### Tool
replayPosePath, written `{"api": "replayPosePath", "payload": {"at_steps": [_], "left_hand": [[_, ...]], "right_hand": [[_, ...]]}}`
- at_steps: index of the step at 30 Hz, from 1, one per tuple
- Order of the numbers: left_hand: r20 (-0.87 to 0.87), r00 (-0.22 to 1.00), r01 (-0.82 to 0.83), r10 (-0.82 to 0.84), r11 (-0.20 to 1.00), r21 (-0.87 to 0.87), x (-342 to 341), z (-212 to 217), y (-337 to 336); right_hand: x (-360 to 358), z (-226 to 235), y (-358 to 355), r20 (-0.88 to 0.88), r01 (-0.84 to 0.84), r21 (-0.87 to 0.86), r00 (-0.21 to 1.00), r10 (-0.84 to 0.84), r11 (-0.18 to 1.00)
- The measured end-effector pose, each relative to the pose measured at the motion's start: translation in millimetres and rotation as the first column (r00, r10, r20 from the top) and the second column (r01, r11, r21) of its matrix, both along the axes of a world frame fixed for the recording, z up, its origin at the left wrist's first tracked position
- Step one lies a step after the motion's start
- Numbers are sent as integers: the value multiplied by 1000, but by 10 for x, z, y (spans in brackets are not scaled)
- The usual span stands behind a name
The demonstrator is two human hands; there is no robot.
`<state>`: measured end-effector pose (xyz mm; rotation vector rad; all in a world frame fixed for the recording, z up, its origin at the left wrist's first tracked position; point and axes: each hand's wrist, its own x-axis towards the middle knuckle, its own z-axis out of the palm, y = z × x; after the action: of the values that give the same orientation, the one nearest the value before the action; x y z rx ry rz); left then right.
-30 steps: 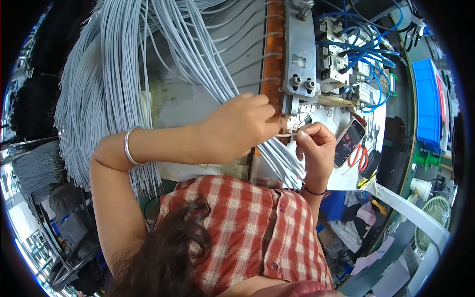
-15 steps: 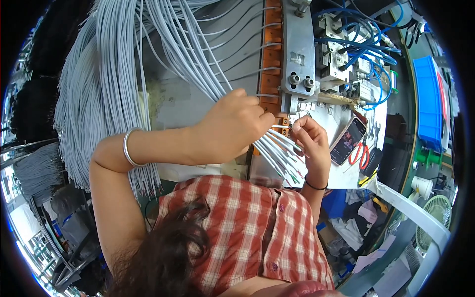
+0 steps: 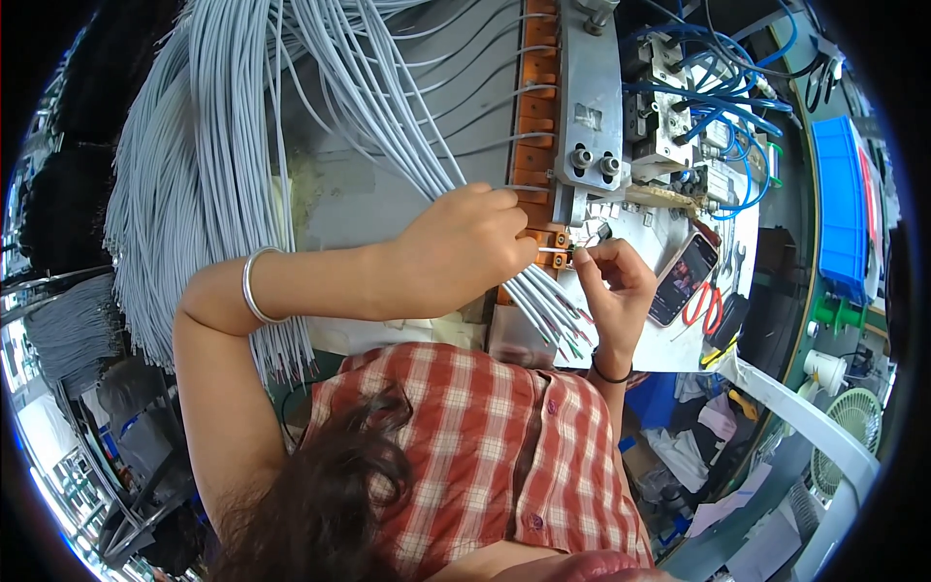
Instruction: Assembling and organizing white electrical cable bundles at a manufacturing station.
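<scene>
Left hand (image 3: 475, 241): closed fist; a bundle (image 3: 417, 160) of grey cables is being gripped, its loose tails (image 3: 543, 307) being fanned out between four and five o'clock. Right hand (image 3: 619, 281): thumb and forefinger brought together; the end of one wire (image 3: 548, 250) is apparently being pinched, at three o'clock from the fist. Wire: being drawn across the lower end of the orange strip (image 3: 535, 157); whether it is being rested there or held just above cannot be told. Risks: the thin end could be bent or frayed if it is being pinched off line; the wrong lead could be caught up, since the tails are being crowded just below it. Cables (image 3: 472, 144) at one o'clock, being led to the strip, could be tugged out of place if the bundle is being pulled too hard. Phone (image 3: 682, 279), at three o'clock from the right hand, and red scissors (image 3: 713, 308), a little lower, could be knocked if the elbow is being swung wide.
</scene>
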<state>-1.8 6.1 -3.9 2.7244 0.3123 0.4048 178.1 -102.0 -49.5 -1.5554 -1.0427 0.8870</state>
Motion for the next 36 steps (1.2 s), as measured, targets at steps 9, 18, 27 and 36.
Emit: {"api": "replayPosePath", "payload": {"at_steps": [9, 18, 27, 36], "left_hand": [[-6, 1000, 9, -9, 1000, 17, 0, -2, 3], [-9, 1000, 13, -13, 999, 36, -13, 3, -15], [-14, 1000, 21, -20, 999, 36, -7, -9, -4], [35, 999, -10, 10, 1000, -9, -15, -10, 12]], "right_hand": [[16, -42, -5, 132, -21, 90, 991, 9, 996], [28, -126, 10, -116, 35, 47, 993, -29, 998], [48, 51, -1, 303, -76, 144, 952, 29, 987], [77, 13, -7, 341, -112, 171, 939, 48, 979]]}}
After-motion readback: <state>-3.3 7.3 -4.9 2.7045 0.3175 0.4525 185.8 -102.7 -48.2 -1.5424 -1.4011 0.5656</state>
